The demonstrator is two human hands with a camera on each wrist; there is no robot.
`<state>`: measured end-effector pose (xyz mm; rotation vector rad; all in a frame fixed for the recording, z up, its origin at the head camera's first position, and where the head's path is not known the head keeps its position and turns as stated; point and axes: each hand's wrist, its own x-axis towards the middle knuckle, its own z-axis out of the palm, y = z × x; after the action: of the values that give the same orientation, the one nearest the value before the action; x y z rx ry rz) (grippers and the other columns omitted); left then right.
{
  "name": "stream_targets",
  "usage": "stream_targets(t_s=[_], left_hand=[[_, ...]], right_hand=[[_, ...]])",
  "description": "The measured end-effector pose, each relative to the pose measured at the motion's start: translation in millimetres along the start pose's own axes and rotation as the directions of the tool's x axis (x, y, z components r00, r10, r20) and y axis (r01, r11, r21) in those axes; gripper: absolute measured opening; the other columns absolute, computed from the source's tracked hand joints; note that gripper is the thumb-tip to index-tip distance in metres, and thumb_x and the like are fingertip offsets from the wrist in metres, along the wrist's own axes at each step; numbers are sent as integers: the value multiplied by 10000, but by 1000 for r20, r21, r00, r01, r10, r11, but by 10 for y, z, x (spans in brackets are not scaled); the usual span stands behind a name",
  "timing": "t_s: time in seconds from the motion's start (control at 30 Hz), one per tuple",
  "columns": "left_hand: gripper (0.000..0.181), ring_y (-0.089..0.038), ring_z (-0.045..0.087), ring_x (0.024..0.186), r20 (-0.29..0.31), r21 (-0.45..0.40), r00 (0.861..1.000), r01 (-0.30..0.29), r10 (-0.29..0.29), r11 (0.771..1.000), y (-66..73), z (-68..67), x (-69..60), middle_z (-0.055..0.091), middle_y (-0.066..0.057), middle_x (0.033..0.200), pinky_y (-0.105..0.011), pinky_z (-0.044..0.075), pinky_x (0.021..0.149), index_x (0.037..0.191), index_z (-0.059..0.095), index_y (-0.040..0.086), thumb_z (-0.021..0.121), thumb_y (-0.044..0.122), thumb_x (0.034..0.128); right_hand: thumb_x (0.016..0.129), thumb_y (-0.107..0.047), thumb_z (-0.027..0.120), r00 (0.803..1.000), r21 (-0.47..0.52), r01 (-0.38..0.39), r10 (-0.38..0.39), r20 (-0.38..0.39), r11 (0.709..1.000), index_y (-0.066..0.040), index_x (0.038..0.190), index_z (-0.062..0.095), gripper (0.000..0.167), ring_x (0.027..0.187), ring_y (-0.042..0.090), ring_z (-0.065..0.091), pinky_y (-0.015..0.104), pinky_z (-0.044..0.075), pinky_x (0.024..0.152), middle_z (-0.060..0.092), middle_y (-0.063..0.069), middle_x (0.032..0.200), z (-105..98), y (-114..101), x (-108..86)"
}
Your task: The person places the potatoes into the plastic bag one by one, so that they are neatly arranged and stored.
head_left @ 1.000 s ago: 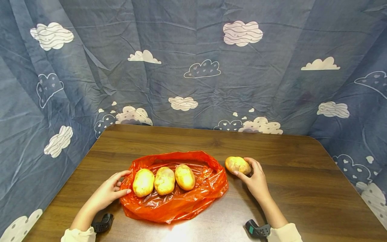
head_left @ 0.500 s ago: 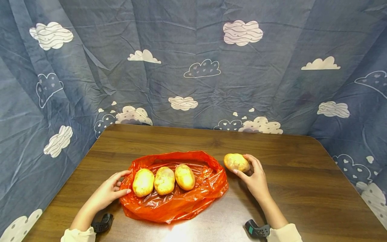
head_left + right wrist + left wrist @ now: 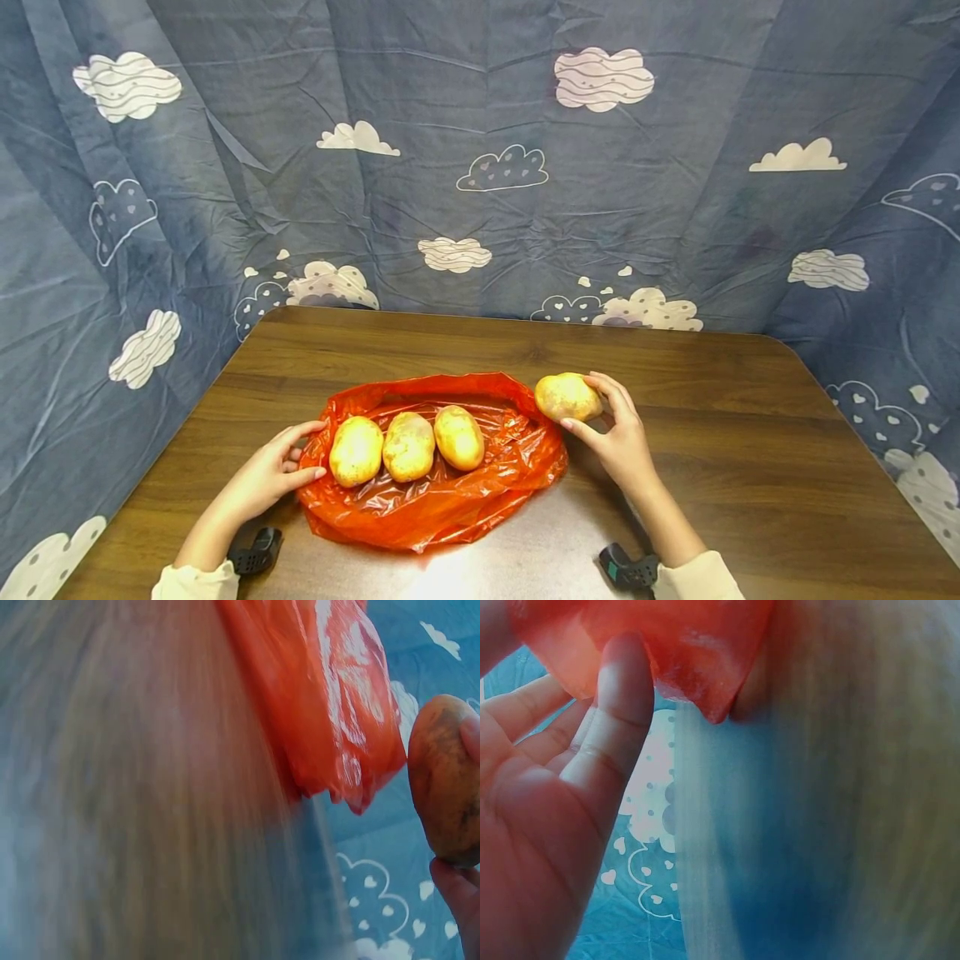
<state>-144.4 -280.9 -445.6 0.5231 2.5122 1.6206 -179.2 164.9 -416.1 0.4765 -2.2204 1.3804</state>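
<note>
An unfurled red plastic bag [image 3: 442,525] lies on the table with its mouth wide apart. Inside it, three yellow-brown potatoes sit in a row: a left potato [image 3: 356,452], a middle potato [image 3: 408,447] and a right potato [image 3: 459,438]. My left hand [image 3: 262,475] holds the bag's left rim between thumb and fingers; in the left wrist view, red film [image 3: 697,645] covers some fingertips. My right hand [image 3: 618,429] grips a further potato [image 3: 567,396] at the bag's right rim. That potato [image 3: 446,780] also shows in the right wrist view, thumb and finger on its ends.
The brown wooden table [image 3: 712,400] extends behind the bag and to the right. A blue cloth [image 3: 420,92] with white clouds hangs around its back and sides. Each wrist carries a black camera, a left camera [image 3: 257,552] and a right camera [image 3: 628,568].
My right hand has moved left and slightly away from me, bringing its potato from beside the bag up to the right rim. My left hand and the three potatoes in the bag have stayed put.
</note>
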Motion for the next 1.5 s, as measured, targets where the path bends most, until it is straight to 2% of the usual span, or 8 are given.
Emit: stream_targets(t_s=[0.13, 0.47, 0.57, 0.83, 1.0, 1.1, 1.27, 1.5], left_hand=[[594, -171, 603, 756, 0, -1, 1000, 1, -1, 1000, -4, 0, 7, 415, -281, 1094, -307, 528, 581, 1291, 346, -73, 661, 39, 801], [588, -152, 600, 765, -4, 6, 1000, -6, 6, 1000, -24, 1, 2, 396, -284, 1111, -306, 529, 585, 1284, 350, -81, 662, 33, 799], [588, -157, 601, 764, -1, 3, 1000, -3, 3, 1000, -24, 0, 2, 400, -280, 1103, -306, 529, 585, 1286, 348, -79, 661, 36, 801], [594, -162, 604, 759, 0, -2, 1000, 5, -5, 1000, -20, -1, 0, 398, -278, 1108, -305, 528, 581, 1291, 345, -75, 661, 43, 803], [588, -160, 608, 743, 1, 2, 1000, -1, 1, 1000, -21, 2, 2, 426, -278, 1073, -309, 528, 577, 1287, 344, -81, 658, 32, 802], [587, -160, 610, 736, 2, 2, 1000, -1, 1, 1000, -22, 5, 1, 437, -280, 1056, -311, 528, 576, 1285, 343, -84, 657, 27, 801], [589, -159, 607, 744, 0, 4, 1000, -5, 5, 1000, -19, 5, 1, 422, -280, 1078, -307, 529, 579, 1285, 345, -80, 660, 34, 800], [585, -157, 604, 759, -6, 5, 1000, -7, 7, 1000, -17, 6, -2, 405, -283, 1104, -303, 529, 588, 1282, 352, -79, 661, 31, 798]], right_hand=[[657, 48, 760, 999, 6, -7, 7, 31, 1000, 80, 1168, 489, 580, 1141, 290, 405, 171, 391, 877, 420, 220, 1241, 59, -79, 21], [653, 52, 762, 996, 69, 22, -28, 80, 997, 81, 1160, 495, 573, 1142, 293, 416, 426, 430, 858, 419, 204, 1247, 249, -218, 51], [648, 59, 761, 995, 97, 32, -41, 93, 995, 80, 1160, 496, 577, 1142, 304, 419, 415, 421, 870, 413, 223, 1249, 312, -255, 55], [643, 40, 771, 988, 122, 67, -83, 132, 990, 72, 1166, 498, 590, 1151, 306, 416, 259, 413, 896, 426, 197, 1249, 470, -334, 46], [647, 15, 777, 982, 120, 85, -104, 159, 989, 60, 1173, 501, 595, 1151, 309, 415, 355, 415, 904, 436, 225, 1233, 570, -357, 27], [651, -11, 782, 979, 115, 94, -113, 171, 989, 46, 1179, 504, 599, 1153, 307, 416, 387, 407, 909, 442, 227, 1231, 617, -287, 10], [643, -58, 798, 979, 71, 112, -122, 165, 991, 12, 1180, 513, 612, 1151, 293, 421, 300, 343, 968, 462, 188, 1225, 642, -89, -9], [639, -152, 815, 980, -27, 100, -93, 178, 995, -76, 1192, 527, 628, 1161, 212, 421, 329, 330, 974, 468, 102, 1237, 588, 145, -28]])
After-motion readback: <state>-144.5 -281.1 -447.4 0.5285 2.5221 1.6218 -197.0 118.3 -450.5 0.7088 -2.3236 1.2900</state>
